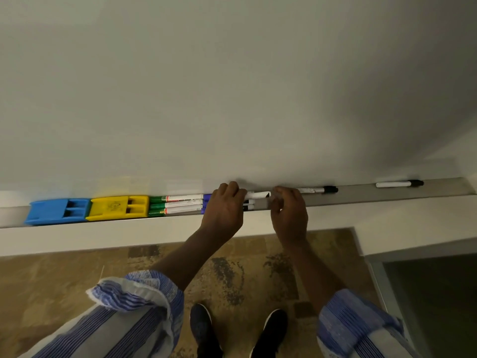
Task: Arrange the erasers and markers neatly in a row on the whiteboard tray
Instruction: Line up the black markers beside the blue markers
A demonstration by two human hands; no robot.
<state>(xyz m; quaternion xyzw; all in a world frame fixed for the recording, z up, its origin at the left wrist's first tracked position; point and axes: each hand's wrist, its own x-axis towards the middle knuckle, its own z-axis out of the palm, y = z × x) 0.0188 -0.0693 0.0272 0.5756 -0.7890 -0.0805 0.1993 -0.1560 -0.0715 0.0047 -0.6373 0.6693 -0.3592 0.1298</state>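
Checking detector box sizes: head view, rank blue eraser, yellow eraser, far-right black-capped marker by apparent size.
1. blue eraser and yellow eraser: look alike; blue appears slightly longer, but wide-angle edge stretch makes that unsure.
2. far-right marker: clearly smallest, thin.

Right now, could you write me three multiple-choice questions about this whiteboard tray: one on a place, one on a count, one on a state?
1. What lies at the tray's left end?
A. blue eraser
B. black-capped marker
C. cup

2. How many green-capped markers lie beside the yellow eraser?
A. one
B. three
C. six

3. What is the far-right marker's state?
A. held
B. lying alone
C. stacked on an eraser

Answers: 1 A, the blue eraser is leftmost; 2 B, three green-capped markers touch the yellow eraser; 3 B, the far-right marker lies apart from both hands.
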